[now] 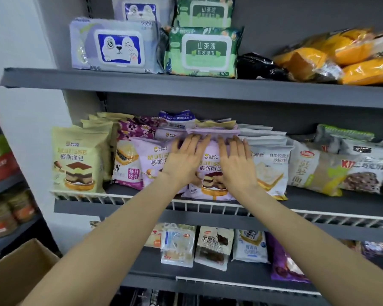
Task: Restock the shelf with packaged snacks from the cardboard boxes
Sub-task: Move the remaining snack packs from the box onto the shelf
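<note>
A lilac mousse-bread pack (211,173) stands upright at the front of the middle shelf (318,202), behind its white wire rail. My left hand (184,159) lies flat against the pack's left face with straight fingers reaching its top seal. My right hand (237,161) presses flat on its right side in the same way. Another lilac pack (152,161) stands just left, partly behind my left hand. A yellow mousse-bread pack (79,161) stands at the shelf's left end. A cardboard box (18,272) shows at the bottom left corner.
White sandwich-bread packs (270,171) and other snack bags (363,171) fill the middle shelf's right part. Wet-wipe packs (117,46) and orange bread bags (345,56) sit on the upper shelf. More snack packs (212,248) stand on the lower shelf. Another rack (0,177) stands at far left.
</note>
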### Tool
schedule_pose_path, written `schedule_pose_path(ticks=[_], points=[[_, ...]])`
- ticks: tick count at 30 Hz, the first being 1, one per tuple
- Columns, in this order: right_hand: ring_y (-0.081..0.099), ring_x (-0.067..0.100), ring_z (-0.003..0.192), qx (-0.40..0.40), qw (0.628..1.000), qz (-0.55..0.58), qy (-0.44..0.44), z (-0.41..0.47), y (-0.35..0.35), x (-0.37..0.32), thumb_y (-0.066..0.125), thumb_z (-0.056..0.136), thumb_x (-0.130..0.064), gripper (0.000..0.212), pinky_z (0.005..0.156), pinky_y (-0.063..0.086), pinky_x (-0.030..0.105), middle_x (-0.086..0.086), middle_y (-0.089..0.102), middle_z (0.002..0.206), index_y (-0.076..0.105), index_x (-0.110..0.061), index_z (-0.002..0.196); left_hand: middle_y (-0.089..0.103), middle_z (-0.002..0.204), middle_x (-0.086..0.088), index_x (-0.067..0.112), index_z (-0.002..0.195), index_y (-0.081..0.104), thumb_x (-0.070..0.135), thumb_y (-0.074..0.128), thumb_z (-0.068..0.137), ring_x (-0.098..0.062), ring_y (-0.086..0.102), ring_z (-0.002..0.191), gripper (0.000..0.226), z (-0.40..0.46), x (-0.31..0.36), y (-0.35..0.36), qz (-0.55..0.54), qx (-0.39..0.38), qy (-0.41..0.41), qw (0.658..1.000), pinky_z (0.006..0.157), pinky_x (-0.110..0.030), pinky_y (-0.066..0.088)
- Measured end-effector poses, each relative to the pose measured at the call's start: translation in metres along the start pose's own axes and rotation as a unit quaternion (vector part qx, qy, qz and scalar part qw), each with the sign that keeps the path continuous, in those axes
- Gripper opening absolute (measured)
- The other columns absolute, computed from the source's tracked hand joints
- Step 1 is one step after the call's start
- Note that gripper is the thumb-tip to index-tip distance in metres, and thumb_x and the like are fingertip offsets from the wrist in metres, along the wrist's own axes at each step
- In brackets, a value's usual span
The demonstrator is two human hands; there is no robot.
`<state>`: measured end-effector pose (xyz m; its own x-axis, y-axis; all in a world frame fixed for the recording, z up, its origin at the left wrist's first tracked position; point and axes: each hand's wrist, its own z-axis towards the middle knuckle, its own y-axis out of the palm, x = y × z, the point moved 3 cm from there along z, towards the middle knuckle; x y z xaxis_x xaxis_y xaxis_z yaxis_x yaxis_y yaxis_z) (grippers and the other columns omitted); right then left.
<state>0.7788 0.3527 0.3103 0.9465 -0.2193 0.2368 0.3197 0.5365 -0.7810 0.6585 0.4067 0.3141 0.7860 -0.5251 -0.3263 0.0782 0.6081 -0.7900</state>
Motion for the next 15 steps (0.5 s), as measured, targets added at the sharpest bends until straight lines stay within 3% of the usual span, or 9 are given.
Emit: schedule_pose_path(ticks=[2, 4, 6, 8, 12, 15], points=[[0.057, 0.037, 0.112, -0.001, 1.0, 0.0, 0.003, 0.003, 0.0, 0.0, 0.091, 0.029, -0.052, 0.12, 0.106, 0.038, 0.047, 0.021, 0.06, 0.117, 0.05, -0.004, 0.132, 0.037, 0.144, -0.01, 0.012, 0.15, 0.019, 0.056, 0.08, 0.049, -0.027, 0.037, 0.132, 0.125, 0.0, -0.001, 0.003, -0.019, 0.007, 0.015, 1.0, 0.109, -0.045, 0.027], [0.054, 0.039, 0.116, -0.009, 1.0, 0.011, -0.003, 0.008, -0.004, 0.002, 0.088, 0.032, -0.057, 0.118, 0.108, 0.035, 0.048, 0.023, 0.057, 0.12, 0.051, -0.002, 0.129, 0.028, 0.149, -0.006, 0.017, 0.15, 0.016, 0.06, 0.073, 0.06, -0.024, 0.025, 0.139, 0.115, 0.003, -0.006, -0.001, -0.125, -0.03, 0.008, 0.992, 0.115, -0.042, 0.015], [0.037, 0.039, 0.133, -0.03, 0.999, 0.024, -0.022, 0.011, -0.006, 0.002, 0.084, 0.052, -0.052, 0.109, 0.116, 0.018, 0.048, 0.024, 0.043, 0.137, 0.039, 0.0, 0.137, 0.032, 0.149, -0.001, 0.024, 0.146, 0.03, 0.055, 0.055, 0.075, -0.021, 0.026, 0.138, 0.081, 0.014, -0.013, -0.01, -0.258, -0.031, -0.031, 0.965, 0.115, -0.036, 0.015], [0.022, 0.036, 0.141, -0.048, 0.997, 0.037, -0.04, 0.012, -0.006, 0.004, 0.08, 0.063, -0.048, 0.108, 0.118, 0.003, 0.046, 0.022, 0.029, 0.147, 0.026, 0.0, 0.143, 0.044, 0.144, 0.0, 0.025, 0.137, 0.046, 0.044, 0.039, 0.08, -0.023, 0.036, 0.133, 0.06, 0.029, -0.022, -0.018, -0.319, -0.007, -0.076, 0.945, 0.11, -0.034, 0.025], [0.005, 0.026, 0.146, -0.103, 0.987, 0.113, -0.052, 0.016, -0.012, 0.019, 0.075, 0.062, -0.058, 0.119, 0.116, -0.011, 0.042, 0.011, 0.014, 0.152, 0.008, -0.008, 0.147, 0.041, 0.148, -0.006, 0.029, 0.142, 0.037, 0.042, 0.03, 0.1, -0.028, 0.041, 0.132, 0.045, 0.056, -0.026, -0.018, -0.274, -0.129, -0.091, 0.949, 0.103, -0.036, 0.034], [0.007, 0.023, 0.145, -0.122, 0.983, 0.121, -0.062, 0.027, -0.018, 0.035, 0.076, 0.059, -0.059, 0.124, 0.116, -0.012, 0.043, 0.007, 0.014, 0.153, 0.004, -0.013, 0.149, 0.047, 0.142, -0.004, 0.029, 0.134, 0.046, 0.051, 0.026, 0.098, -0.028, 0.047, 0.126, 0.047, 0.067, -0.031, -0.018, -0.269, -0.179, -0.092, 0.942, 0.098, -0.037, 0.038]])
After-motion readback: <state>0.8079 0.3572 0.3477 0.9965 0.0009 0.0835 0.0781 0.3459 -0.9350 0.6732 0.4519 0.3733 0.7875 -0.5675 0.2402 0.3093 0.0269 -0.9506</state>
